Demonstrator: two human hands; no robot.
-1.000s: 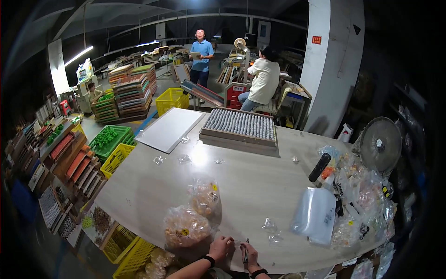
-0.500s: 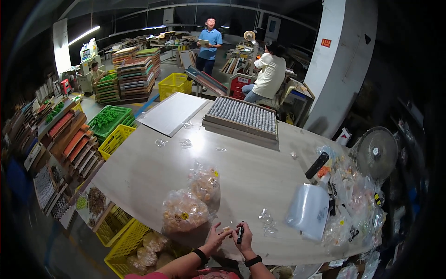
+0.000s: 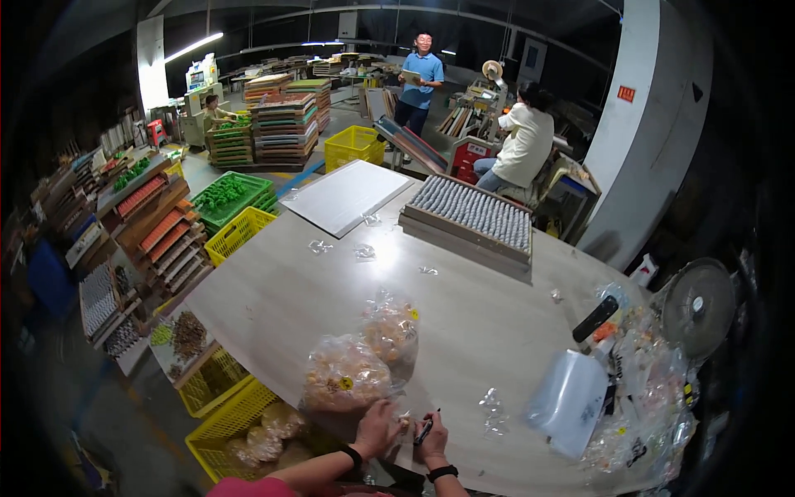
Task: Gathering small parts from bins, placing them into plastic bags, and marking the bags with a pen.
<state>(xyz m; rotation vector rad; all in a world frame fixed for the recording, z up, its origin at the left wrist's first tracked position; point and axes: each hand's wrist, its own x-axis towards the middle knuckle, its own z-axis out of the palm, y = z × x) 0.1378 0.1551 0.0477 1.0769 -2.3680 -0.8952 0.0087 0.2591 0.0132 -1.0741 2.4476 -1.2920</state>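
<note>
At six o'clock, the right hand [image 3: 431,437] is grasping a slim black pen [image 3: 426,430]; the left hand [image 3: 377,427] is pressing, fingers curled, against a crinkly clear plastic bag of tan pieces [image 3: 346,375] lying on the smooth pale table [image 3: 273,290], a second such bag [image 3: 391,329] just beyond at twelve

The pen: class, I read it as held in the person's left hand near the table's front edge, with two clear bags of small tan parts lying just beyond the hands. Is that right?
Not quite. In the head view the dark pen is in the right hand, not the left. The left hand rests beside it at the table's front edge, and the two clear bags of small tan parts do lie just beyond the hands.
</note>
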